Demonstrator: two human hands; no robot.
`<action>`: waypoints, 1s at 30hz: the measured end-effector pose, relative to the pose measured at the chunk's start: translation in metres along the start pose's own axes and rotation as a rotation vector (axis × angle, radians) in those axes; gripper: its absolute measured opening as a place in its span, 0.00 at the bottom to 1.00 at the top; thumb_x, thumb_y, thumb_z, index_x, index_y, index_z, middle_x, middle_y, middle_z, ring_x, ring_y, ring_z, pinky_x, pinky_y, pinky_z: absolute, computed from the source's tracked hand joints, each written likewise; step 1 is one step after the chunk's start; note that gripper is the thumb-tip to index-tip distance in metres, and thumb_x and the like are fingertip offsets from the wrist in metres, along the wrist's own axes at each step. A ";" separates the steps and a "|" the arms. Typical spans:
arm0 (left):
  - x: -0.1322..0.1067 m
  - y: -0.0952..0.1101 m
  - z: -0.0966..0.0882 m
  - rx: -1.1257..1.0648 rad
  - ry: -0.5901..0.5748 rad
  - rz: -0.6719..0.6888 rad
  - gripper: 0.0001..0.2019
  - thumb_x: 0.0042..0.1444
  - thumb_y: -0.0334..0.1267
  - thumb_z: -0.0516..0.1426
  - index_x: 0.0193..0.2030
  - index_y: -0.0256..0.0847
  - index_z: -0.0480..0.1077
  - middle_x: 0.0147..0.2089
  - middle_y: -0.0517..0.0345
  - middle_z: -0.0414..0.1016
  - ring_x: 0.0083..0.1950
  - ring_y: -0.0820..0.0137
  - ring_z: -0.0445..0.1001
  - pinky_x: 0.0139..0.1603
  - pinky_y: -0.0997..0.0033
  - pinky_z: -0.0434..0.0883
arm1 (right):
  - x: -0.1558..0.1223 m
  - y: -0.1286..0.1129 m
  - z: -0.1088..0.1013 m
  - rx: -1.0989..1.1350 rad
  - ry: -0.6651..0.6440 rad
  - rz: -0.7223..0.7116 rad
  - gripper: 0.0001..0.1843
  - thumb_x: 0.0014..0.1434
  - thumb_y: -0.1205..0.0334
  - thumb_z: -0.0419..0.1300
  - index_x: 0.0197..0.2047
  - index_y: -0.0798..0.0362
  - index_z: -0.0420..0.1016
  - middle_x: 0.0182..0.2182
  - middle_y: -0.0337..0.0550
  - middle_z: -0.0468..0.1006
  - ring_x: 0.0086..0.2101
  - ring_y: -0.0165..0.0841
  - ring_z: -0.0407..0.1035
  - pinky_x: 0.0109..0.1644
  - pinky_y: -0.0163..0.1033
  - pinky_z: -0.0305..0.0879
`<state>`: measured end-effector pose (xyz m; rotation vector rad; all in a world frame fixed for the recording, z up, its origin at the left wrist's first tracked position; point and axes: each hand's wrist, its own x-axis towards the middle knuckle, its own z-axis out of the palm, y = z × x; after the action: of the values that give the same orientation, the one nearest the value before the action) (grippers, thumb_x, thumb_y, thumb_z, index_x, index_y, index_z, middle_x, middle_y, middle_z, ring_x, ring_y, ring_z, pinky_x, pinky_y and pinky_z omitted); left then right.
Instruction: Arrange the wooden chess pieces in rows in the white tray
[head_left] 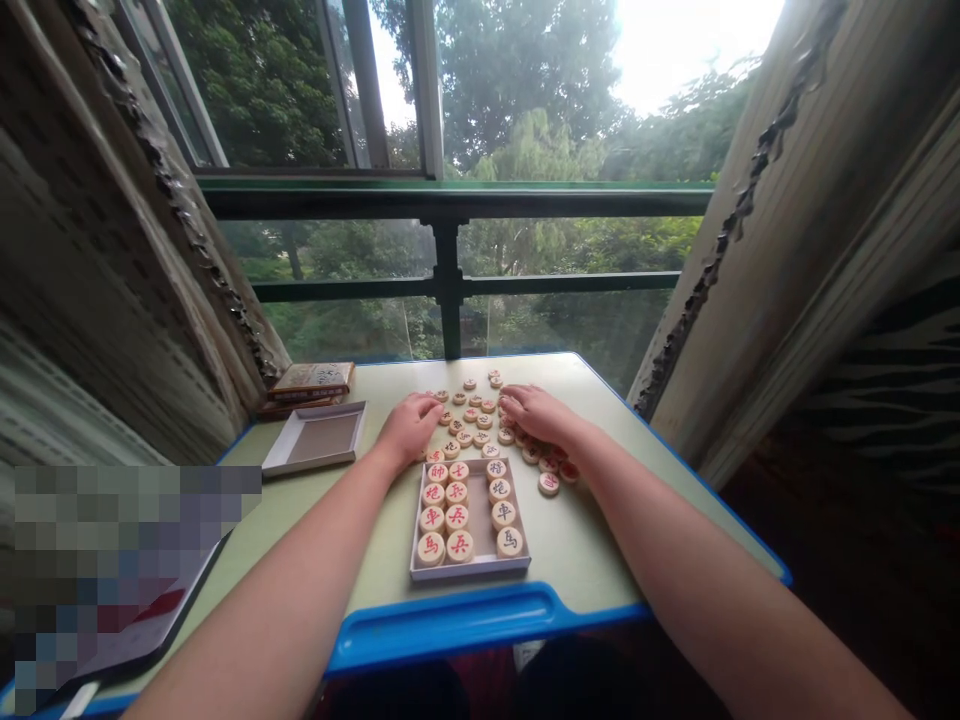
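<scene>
Many round wooden Chinese chess pieces (pixel 463 437) lie loose on the table between my two hands. My left hand (pixel 412 425) rests at the left edge of the pile, its fingers pointing inward and touching pieces there. On the other side, my right hand (pixel 536 412) lies over the right part of the pile with fingers stretched out, hiding some pieces under it. Nearer to me stands a shallow open box (pixel 484 574). It holds two columns of red-marked pieces (pixel 458 517) on the left and one column of black-marked pieces (pixel 503 514) on the right, with bare bottom between.
A box lid (pixel 315 462) lies inside up at the left, in front of stacked small boxes or books (pixel 311 380). A tablet-like device (pixel 150 640), partly blurred out, is at the lower left. The table has a blue rim (pixel 457 625); window and curtains stand beyond.
</scene>
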<state>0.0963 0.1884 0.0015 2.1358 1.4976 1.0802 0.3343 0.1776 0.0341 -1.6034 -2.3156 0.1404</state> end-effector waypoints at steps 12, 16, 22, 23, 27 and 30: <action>-0.002 0.004 -0.003 0.074 0.016 0.009 0.15 0.54 0.40 0.49 0.36 0.37 0.75 0.45 0.48 0.76 0.51 0.63 0.71 0.56 0.65 0.64 | -0.003 0.020 -0.005 -0.131 0.036 0.100 0.14 0.60 0.62 0.52 0.42 0.52 0.78 0.45 0.46 0.76 0.47 0.38 0.66 0.51 0.38 0.60; -0.003 0.006 -0.003 0.123 0.003 0.090 0.15 0.53 0.40 0.49 0.34 0.37 0.76 0.44 0.47 0.76 0.52 0.61 0.70 0.57 0.64 0.64 | -0.006 0.018 -0.005 -0.091 0.051 0.195 0.15 0.57 0.62 0.55 0.46 0.53 0.76 0.44 0.47 0.77 0.45 0.38 0.68 0.48 0.37 0.62; -0.006 0.013 -0.009 0.125 0.052 0.089 0.12 0.52 0.39 0.52 0.32 0.38 0.76 0.42 0.49 0.78 0.49 0.60 0.72 0.55 0.62 0.64 | -0.014 0.010 -0.005 0.026 0.183 0.171 0.16 0.55 0.62 0.58 0.48 0.54 0.74 0.41 0.47 0.78 0.40 0.37 0.71 0.46 0.39 0.65; -0.008 0.016 -0.010 0.098 0.058 0.078 0.12 0.51 0.39 0.53 0.32 0.38 0.76 0.42 0.48 0.78 0.49 0.60 0.72 0.55 0.62 0.64 | -0.016 0.004 -0.006 0.079 0.210 0.105 0.16 0.55 0.61 0.59 0.47 0.54 0.74 0.41 0.47 0.79 0.39 0.36 0.71 0.45 0.39 0.66; -0.017 0.037 -0.020 -0.192 -0.001 0.010 0.17 0.50 0.48 0.56 0.35 0.36 0.77 0.38 0.49 0.79 0.41 0.62 0.74 0.46 0.64 0.69 | -0.026 -0.029 -0.006 0.409 0.262 -0.212 0.15 0.55 0.63 0.59 0.46 0.52 0.73 0.39 0.44 0.79 0.34 0.31 0.73 0.39 0.36 0.70; -0.024 0.055 -0.028 -0.423 -0.134 -0.013 0.21 0.48 0.53 0.57 0.36 0.35 0.77 0.35 0.49 0.79 0.37 0.64 0.74 0.38 0.68 0.69 | -0.033 -0.047 -0.003 0.566 0.315 -0.350 0.14 0.56 0.64 0.58 0.46 0.53 0.72 0.39 0.44 0.78 0.35 0.30 0.73 0.39 0.35 0.72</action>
<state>0.1086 0.1401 0.0455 1.8585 1.1040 1.1081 0.3032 0.1296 0.0423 -0.8656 -2.0238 0.3880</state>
